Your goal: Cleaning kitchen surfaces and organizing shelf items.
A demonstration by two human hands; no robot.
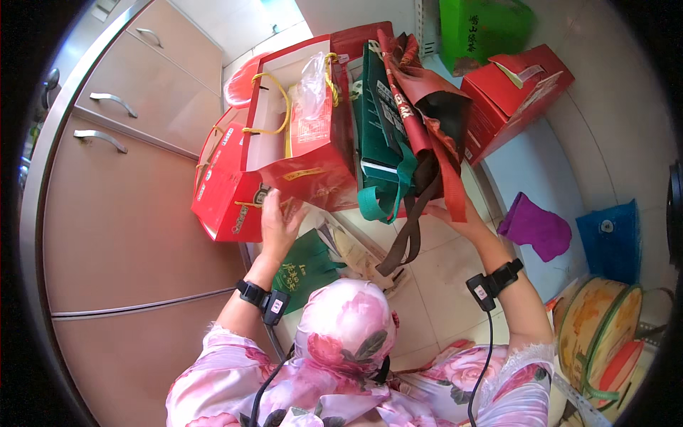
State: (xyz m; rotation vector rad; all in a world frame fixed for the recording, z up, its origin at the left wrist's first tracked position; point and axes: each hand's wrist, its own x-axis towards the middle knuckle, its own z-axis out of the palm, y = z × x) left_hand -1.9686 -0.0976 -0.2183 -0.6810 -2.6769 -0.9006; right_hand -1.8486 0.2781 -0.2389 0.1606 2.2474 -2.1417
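Note:
A wide red box [361,33], mostly hidden by its load, stands before me with its walls showing at the back and front. My left hand [280,221] grips its front left corner, thumb and fingers apart around the edge. At the front right corner is my right hand [452,218], its fingers hidden behind hanging straps. A red gift bag [315,184] with yellow rope handles fills the left side and holds a clear plastic bag [314,88]. Beside it are a dark green bag [381,123] with green straps and folded red-brown bags [435,93].
Left are a red carton [227,181] and cabinet doors [133,213] with metal handles. A flat green bag [307,267] and papers [355,248] lie below. Right are a red box [512,101], green bag [483,32], purple cloth [533,227], blue pouch [608,240] and round case [592,331].

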